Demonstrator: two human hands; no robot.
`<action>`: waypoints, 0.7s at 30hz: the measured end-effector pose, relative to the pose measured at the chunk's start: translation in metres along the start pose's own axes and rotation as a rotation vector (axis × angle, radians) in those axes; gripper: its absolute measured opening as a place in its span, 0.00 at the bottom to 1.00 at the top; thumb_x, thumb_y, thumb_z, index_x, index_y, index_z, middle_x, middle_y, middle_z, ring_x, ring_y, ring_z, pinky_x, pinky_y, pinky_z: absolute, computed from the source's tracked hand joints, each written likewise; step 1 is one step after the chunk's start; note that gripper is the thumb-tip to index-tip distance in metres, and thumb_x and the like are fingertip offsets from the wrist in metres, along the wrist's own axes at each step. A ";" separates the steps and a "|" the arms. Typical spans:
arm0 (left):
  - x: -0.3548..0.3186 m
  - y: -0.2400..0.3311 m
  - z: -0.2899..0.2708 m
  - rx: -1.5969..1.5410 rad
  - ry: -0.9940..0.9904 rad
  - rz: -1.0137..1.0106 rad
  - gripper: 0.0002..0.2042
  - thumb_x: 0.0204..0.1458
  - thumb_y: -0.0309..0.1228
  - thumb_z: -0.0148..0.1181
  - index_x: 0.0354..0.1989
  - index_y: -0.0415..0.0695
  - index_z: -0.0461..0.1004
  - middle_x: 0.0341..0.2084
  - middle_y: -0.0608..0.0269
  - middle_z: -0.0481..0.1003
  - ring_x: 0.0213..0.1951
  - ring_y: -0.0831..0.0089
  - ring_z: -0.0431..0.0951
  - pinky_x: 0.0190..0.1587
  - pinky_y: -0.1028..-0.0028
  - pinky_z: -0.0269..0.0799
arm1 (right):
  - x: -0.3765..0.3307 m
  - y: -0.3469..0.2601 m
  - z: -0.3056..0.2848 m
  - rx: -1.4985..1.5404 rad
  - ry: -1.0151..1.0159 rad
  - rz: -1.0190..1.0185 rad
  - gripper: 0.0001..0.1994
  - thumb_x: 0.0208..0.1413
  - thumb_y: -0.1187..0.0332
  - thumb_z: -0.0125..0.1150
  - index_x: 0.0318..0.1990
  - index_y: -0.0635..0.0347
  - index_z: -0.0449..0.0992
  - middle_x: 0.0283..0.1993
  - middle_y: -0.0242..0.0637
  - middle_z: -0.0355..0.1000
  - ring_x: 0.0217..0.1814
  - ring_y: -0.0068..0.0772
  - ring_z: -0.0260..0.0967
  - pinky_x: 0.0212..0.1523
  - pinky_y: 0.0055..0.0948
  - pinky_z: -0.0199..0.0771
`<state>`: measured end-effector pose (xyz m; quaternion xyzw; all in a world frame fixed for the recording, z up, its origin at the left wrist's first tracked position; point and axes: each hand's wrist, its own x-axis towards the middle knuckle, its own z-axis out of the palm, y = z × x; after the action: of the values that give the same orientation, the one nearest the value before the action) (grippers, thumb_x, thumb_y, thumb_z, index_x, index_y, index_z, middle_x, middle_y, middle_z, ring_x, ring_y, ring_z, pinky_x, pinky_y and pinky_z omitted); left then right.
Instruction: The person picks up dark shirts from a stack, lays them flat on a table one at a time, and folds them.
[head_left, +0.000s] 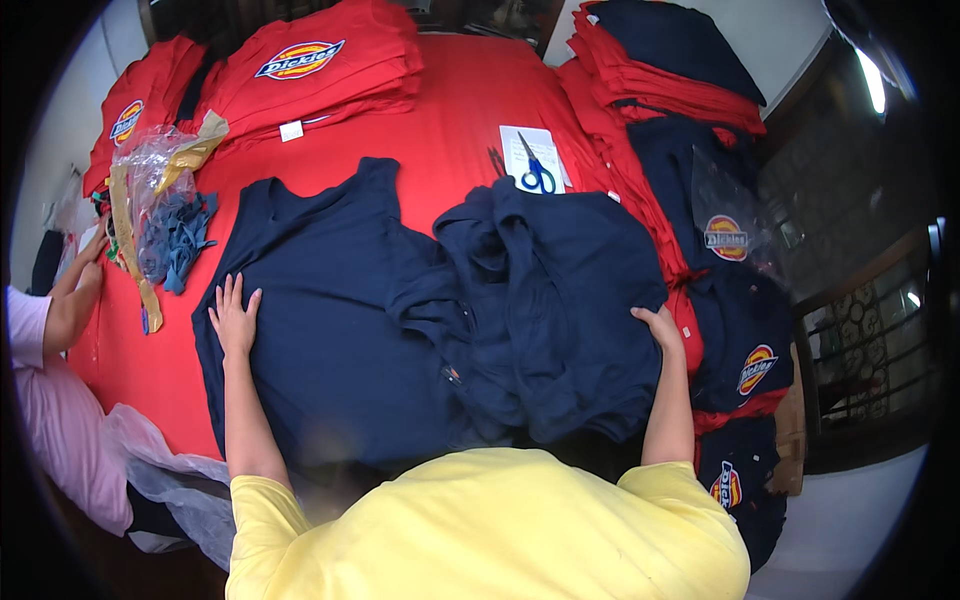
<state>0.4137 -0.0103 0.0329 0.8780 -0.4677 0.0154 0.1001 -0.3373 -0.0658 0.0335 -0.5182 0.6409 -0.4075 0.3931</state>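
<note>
A navy sleeveless garment piece (320, 300) lies spread out in front of me, its neck and shoulder part away from me. My left hand (235, 315) rests flat on its left side, fingers stretched and apart. To the right, a heap of crumpled navy garments (585, 290) overlaps its edge. At that heap's right edge my right hand (662, 328) grips the cloth, thumb on top and the other fingers mostly hidden. A small label shows on the dark cloth between the two.
Red fabric (470, 100) covers the table. Scissors with blue handles (538, 178) lie on a white paper beyond the heap. Stacks of red garments (310, 90) and navy ones (740, 290) line the far and right sides. At left are clear plastic, blue scraps (180, 235) and another person's arm (75, 300).
</note>
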 end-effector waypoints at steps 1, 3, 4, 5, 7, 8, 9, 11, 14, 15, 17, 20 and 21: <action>-0.002 -0.001 -0.003 0.008 -0.027 -0.033 0.29 0.58 0.52 0.49 0.67 0.59 0.59 0.69 0.65 0.53 0.70 0.62 0.48 0.69 0.52 0.40 | 0.004 -0.007 0.001 -0.139 -0.029 0.170 0.36 0.41 0.62 0.71 0.58 0.70 0.66 0.57 0.45 0.69 0.60 0.40 0.65 0.61 0.32 0.61; -0.010 0.007 -0.003 -0.015 0.084 0.029 0.23 0.57 0.48 0.54 0.58 0.50 0.70 0.61 0.53 0.64 0.63 0.55 0.61 0.62 0.59 0.57 | 0.010 -0.055 0.002 -0.433 -0.086 0.479 0.38 0.42 0.61 0.70 0.61 0.68 0.63 0.59 0.49 0.67 0.62 0.43 0.64 0.62 0.33 0.60; -0.014 0.034 -0.009 -0.127 0.038 0.083 0.22 0.56 0.47 0.55 0.55 0.47 0.72 0.57 0.51 0.67 0.60 0.55 0.65 0.60 0.61 0.61 | 0.013 -0.046 -0.013 -0.625 -0.037 0.154 0.38 0.41 0.57 0.71 0.59 0.66 0.66 0.57 0.54 0.68 0.61 0.50 0.64 0.61 0.36 0.62; -0.024 0.058 -0.016 -0.222 -0.011 0.121 0.22 0.56 0.46 0.56 0.52 0.45 0.74 0.53 0.49 0.71 0.57 0.54 0.69 0.57 0.64 0.65 | 0.016 -0.059 -0.006 -0.793 0.120 0.095 0.36 0.42 0.57 0.70 0.59 0.65 0.66 0.55 0.53 0.69 0.60 0.51 0.65 0.60 0.38 0.63; -0.073 0.139 -0.036 -0.567 -0.205 0.149 0.22 0.55 0.47 0.57 0.46 0.39 0.75 0.44 0.46 0.76 0.47 0.52 0.76 0.49 0.66 0.70 | 0.019 -0.110 0.031 -1.128 0.426 -0.023 0.34 0.44 0.56 0.69 0.58 0.64 0.67 0.52 0.53 0.71 0.58 0.53 0.65 0.59 0.41 0.64; -0.094 0.168 -0.033 -0.656 -0.282 0.159 0.25 0.55 0.50 0.55 0.47 0.37 0.74 0.44 0.42 0.76 0.46 0.50 0.77 0.49 0.62 0.71 | 0.036 -0.113 0.038 -1.052 0.441 -0.225 0.30 0.46 0.57 0.67 0.56 0.63 0.69 0.50 0.52 0.72 0.57 0.54 0.65 0.57 0.42 0.64; -0.113 0.194 -0.027 -0.696 -0.272 0.241 0.30 0.55 0.53 0.53 0.49 0.33 0.71 0.45 0.36 0.74 0.49 0.46 0.75 0.51 0.61 0.69 | 0.056 -0.118 0.046 -0.970 0.451 -0.422 0.27 0.49 0.59 0.65 0.55 0.62 0.70 0.47 0.50 0.72 0.55 0.54 0.65 0.56 0.43 0.65; -0.139 0.239 -0.024 -0.666 -0.373 0.263 0.40 0.52 0.58 0.53 0.55 0.25 0.62 0.49 0.29 0.69 0.56 0.44 0.69 0.57 0.61 0.64 | 0.090 -0.144 0.080 -0.812 0.259 -0.596 0.19 0.54 0.63 0.59 0.51 0.61 0.73 0.49 0.51 0.72 0.55 0.55 0.65 0.55 0.45 0.65; -0.156 0.303 -0.039 -0.684 -0.434 0.412 0.51 0.42 0.60 0.63 0.64 0.29 0.53 0.55 0.34 0.64 0.56 0.45 0.68 0.58 0.61 0.65 | 0.163 -0.150 0.128 -0.743 -0.010 -0.541 0.18 0.55 0.64 0.56 0.53 0.58 0.73 0.51 0.51 0.71 0.54 0.56 0.65 0.55 0.45 0.65; -0.156 0.314 -0.042 -0.749 -0.433 0.428 0.49 0.42 0.56 0.66 0.64 0.32 0.53 0.52 0.36 0.66 0.55 0.46 0.68 0.57 0.61 0.65 | 0.186 -0.145 0.142 -0.756 -0.068 -0.488 0.20 0.55 0.63 0.57 0.55 0.56 0.73 0.53 0.52 0.70 0.55 0.56 0.64 0.56 0.45 0.64; -0.150 0.315 -0.019 -0.817 -0.306 0.425 0.46 0.42 0.50 0.69 0.65 0.35 0.54 0.55 0.39 0.66 0.56 0.47 0.68 0.57 0.61 0.65 | 0.214 -0.145 0.174 -0.802 -0.165 -0.370 0.25 0.52 0.56 0.61 0.60 0.44 0.70 0.58 0.50 0.66 0.59 0.57 0.61 0.58 0.49 0.62; -0.152 0.296 0.030 -0.946 -0.011 0.510 0.44 0.41 0.45 0.70 0.64 0.36 0.56 0.57 0.44 0.65 0.57 0.49 0.68 0.57 0.62 0.66 | 0.229 -0.132 0.207 -1.040 -0.210 -0.405 0.33 0.44 0.46 0.67 0.61 0.32 0.68 0.58 0.46 0.65 0.61 0.55 0.59 0.58 0.52 0.62; -0.159 0.293 0.029 -0.916 -0.031 0.421 0.42 0.41 0.42 0.71 0.62 0.35 0.58 0.59 0.45 0.65 0.58 0.50 0.68 0.57 0.63 0.65 | 0.221 -0.137 0.217 -1.064 -0.216 -0.434 0.32 0.44 0.47 0.67 0.60 0.34 0.69 0.57 0.45 0.66 0.61 0.52 0.60 0.58 0.49 0.62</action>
<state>0.0811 -0.0450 0.0329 0.6306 -0.5948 -0.1846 0.4631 -0.1229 -0.3267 0.0647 -0.8024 0.5930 -0.0456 0.0493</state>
